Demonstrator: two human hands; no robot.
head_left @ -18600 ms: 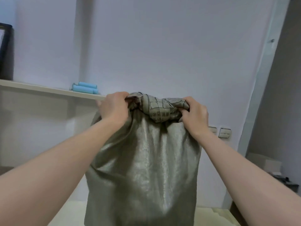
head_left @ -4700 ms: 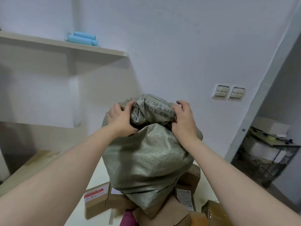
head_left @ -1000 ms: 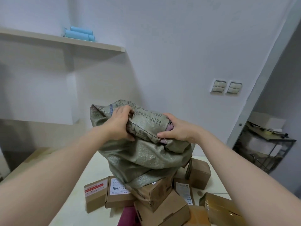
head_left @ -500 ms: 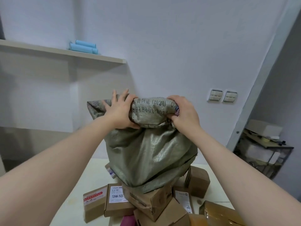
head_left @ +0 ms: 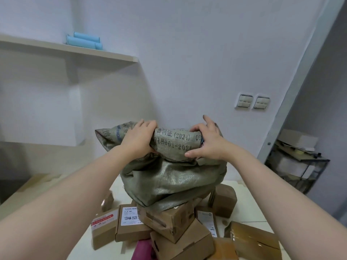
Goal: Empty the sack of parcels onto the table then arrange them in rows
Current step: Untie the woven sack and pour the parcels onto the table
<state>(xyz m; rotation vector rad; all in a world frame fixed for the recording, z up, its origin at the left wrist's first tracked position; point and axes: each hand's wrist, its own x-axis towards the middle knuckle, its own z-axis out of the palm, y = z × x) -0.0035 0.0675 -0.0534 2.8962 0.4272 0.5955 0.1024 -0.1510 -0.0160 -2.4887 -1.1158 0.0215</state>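
Grey-green sack (head_left: 169, 181), brown parcels (head_left: 169, 220)

Shiny woven sack (head_left: 169, 177), matt cardboard parcels (head_left: 169, 220)

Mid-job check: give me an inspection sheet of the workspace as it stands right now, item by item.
Surface: cream table, partly covered by parcels.
Job's things: grey-green woven sack held up over the pile, its lower edge on the top cardboard box; parcels lie heaped and unsorted beneath it, including a labelled box, a magenta parcel and a tape-wrapped parcel; no rows yet.
Clutter: nothing seen.
Hands: left hand and right hand both grip the sack's bunched upper end.
Cables: nothing seen.
Surroundings: wall shelf with blue rolls, two wall switches, a metal rack at right.
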